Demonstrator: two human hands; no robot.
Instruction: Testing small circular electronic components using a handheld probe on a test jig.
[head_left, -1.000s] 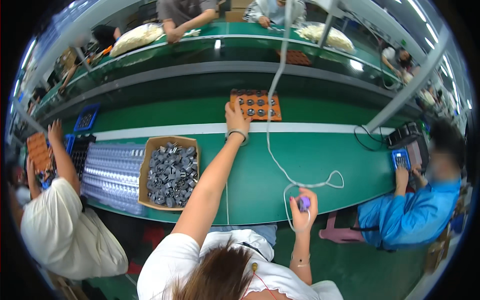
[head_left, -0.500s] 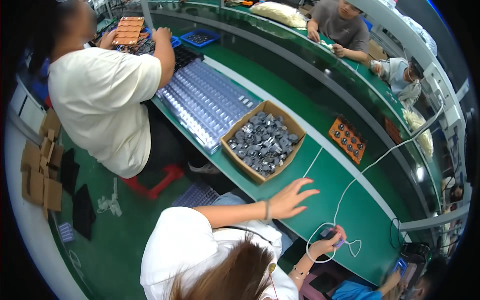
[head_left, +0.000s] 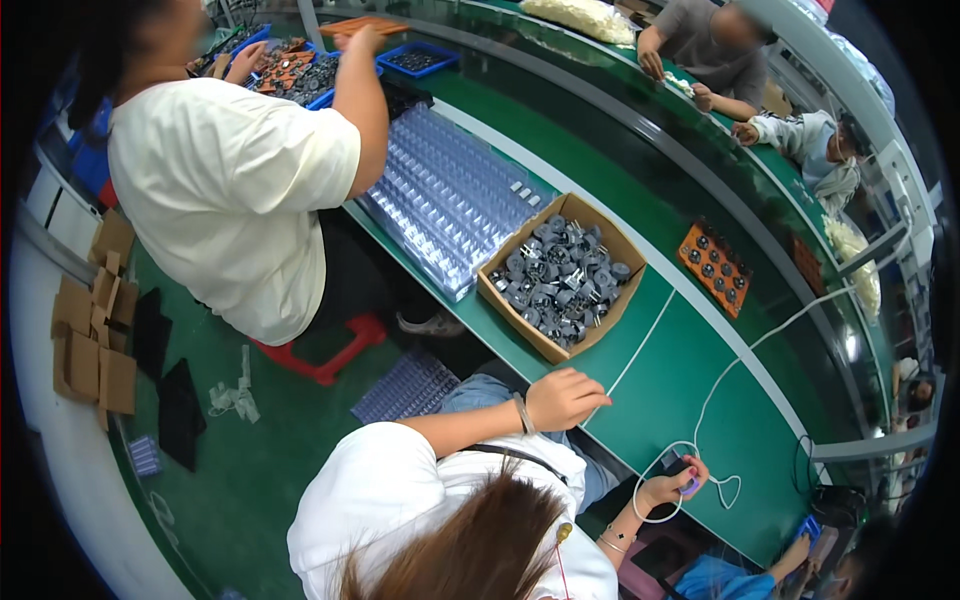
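Note:
My left hand (head_left: 563, 400), a band at its wrist, hovers at the green bench's edge just below the box. Its fingers are curled together, hiding anything inside. My right hand (head_left: 676, 484), farther right over the bench edge, grips a small dark block with a purple part (head_left: 689, 486); its exact kind is unclear. A white cable (head_left: 703, 400) loops around that hand and runs up across the bench. Nearest my left hand stands an open cardboard box (head_left: 519, 321) of grey round parts with metal prongs (head_left: 565, 280).
Clear plastic trays (head_left: 445, 190) lie left of the box. An orange tray of round dark parts (head_left: 714, 266) lies on the conveyor (head_left: 600, 150). At left, a co-worker in a cream shirt (head_left: 230, 200) holds an orange panel (head_left: 365, 25). Red stool (head_left: 335, 355) and cartons (head_left: 95, 350) stand on the floor.
My left hand has drawn back from over the bench, and its spread fingers have curled in. My right hand keeps its grip. The co-worker's orange panel has moved right. The view has shifted slightly.

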